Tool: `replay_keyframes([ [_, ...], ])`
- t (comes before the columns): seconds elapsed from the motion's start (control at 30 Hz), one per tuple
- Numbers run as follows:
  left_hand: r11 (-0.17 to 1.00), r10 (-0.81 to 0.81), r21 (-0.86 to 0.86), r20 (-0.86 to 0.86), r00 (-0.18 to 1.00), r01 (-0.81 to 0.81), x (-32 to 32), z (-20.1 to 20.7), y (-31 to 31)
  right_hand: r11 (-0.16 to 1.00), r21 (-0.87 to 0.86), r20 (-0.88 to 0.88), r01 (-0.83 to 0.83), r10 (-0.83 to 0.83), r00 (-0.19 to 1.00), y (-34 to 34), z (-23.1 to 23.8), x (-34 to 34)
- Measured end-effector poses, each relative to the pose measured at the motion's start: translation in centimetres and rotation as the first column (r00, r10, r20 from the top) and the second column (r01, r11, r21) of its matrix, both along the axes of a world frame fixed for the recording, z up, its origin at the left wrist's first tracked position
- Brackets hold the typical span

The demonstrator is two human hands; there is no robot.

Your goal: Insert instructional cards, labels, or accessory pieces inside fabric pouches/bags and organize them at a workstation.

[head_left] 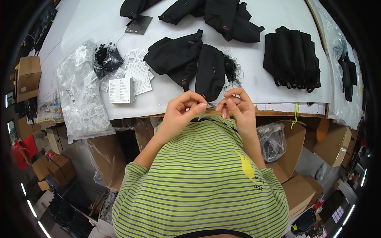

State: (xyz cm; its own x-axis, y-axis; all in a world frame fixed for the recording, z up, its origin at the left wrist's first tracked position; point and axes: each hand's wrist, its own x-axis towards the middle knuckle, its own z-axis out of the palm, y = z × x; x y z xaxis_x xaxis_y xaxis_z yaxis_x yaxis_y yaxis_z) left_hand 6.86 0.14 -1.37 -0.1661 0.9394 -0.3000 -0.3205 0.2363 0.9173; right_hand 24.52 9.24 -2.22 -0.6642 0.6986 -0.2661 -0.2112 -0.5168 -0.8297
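Note:
My left hand [183, 110] is closed in a pinch at the table's front edge, with a small pale scrap showing under its fingertips. Just to its right, my right hand [240, 108] has thumb and fingers drawn together. A thin piece seems to run between the two hands, too small to name. Directly beyond my fingers lies a black fabric pouch [210, 71], its lower end close to the left fingertips. Another black pouch [172, 55] rests against it on the left. Black cords [232, 71] stick out at its right side.
On the left are a stack of white printed cards [120, 91], loose labels [139, 73], a bundle of black cords [107, 57] and a clear plastic bag [85, 99]. Folded black pouches [291, 57] are at right, more black pouches [230, 20] at the back. Cardboard boxes [295, 194] stand below.

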Motion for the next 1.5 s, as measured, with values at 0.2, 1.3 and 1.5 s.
replay_keyframes([
  [0.2, 0.995, -0.079, 0.05, -0.161, 0.984, 0.088, 0.9, 0.1, 0.3, 0.984, 0.176, 0.023, 0.006, -0.01, 1.0, -1.1, 0.1, -1.4],
  [1.3, 0.997, -0.021, 0.063, -0.195, 0.981, 0.033, 1.4, -0.4, 0.6, 0.961, 0.251, 0.108, 0.118, -0.149, 0.983, -2.0, 0.6, -2.1],
  [1.5, 0.997, -0.043, 0.045, -0.26, 0.965, 0.056, 1.4, 0.2, 0.5, 0.929, 0.361, 0.151, 0.086, -0.149, 0.977, -2.0, 0.2, -2.0],
])
